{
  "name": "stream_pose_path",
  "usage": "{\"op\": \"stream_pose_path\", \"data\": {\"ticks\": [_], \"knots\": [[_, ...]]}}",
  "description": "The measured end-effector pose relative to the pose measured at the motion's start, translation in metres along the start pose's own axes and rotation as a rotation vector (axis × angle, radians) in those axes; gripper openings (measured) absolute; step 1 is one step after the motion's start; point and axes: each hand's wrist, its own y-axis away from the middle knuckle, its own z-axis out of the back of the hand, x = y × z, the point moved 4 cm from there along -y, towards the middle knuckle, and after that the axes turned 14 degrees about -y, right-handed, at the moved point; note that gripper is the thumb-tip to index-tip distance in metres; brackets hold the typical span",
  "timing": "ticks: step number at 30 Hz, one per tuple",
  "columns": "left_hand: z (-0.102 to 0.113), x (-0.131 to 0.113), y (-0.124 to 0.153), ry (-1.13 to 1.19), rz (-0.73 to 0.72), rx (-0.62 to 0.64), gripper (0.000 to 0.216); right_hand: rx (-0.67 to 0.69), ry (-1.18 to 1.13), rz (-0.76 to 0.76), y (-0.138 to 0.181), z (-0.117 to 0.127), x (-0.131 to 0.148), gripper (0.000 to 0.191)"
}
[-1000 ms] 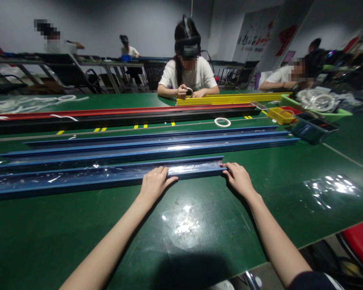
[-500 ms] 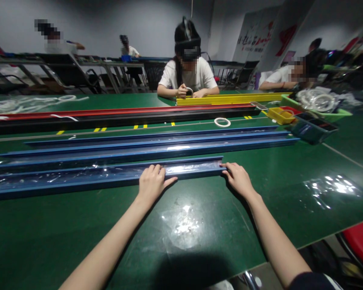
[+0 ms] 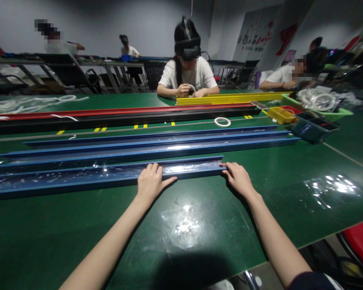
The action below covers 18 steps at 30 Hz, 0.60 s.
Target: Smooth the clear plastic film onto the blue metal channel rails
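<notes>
Head view, bench entry. Both my hands are on the nearest blue rail (image 3: 109, 177), which lies lengthwise across the green table (image 3: 199, 241) just in front of me, with clear film over its top.

Left hand (image 3: 151, 182): palm down, four fingers together flat on top of the rail, thumb out along its near edge.

Right hand (image 3: 238, 179): at the rail's right end, fingertips curled onto the end corner. I cannot tell whether it grips or only touches.

Count of rails:
- blue: four as far as I can tell, the one under my hands and three longer blue rails (image 3: 169, 145) side by side just behind it
- black rail (image 3: 124, 117): one
- red rail (image 3: 124, 109): one, just beyond the black
- yellow rail (image 3: 230, 98): one, at the far edge

Other items: one white tape ring (image 3: 222, 121) lying loose between the black and blue rails; one yellow bin (image 3: 280, 115), one dark bin (image 3: 313, 129) and one green tray (image 3: 339, 113) at the right; one sheet of clear film (image 3: 332, 187) flat on the table right of my arm.

One person opposite (image 3: 187, 74) holds a white ring in both hands.
</notes>
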Motion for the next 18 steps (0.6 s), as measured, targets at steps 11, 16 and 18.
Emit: {"op": "stream_pose_path", "data": {"ticks": [11, 16, 18], "knots": [[-0.0065, -0.0008, 0.0054, 0.018, -0.039, -0.131, 0.046, -0.016, -0.099, 0.023, 0.0019, -0.0034, -0.0028, 0.027], [-0.0052, -0.0019, 0.0054, 0.034, -0.027, -0.175, 0.046, -0.045, -0.131, 0.074, 0.0038, -0.0031, -0.0071, 0.027], [-0.0049, -0.0020, 0.0054, 0.042, -0.022, -0.179, 0.046, -0.070, -0.101, 0.119, 0.0031, 0.0003, -0.0023, 0.026]]}}
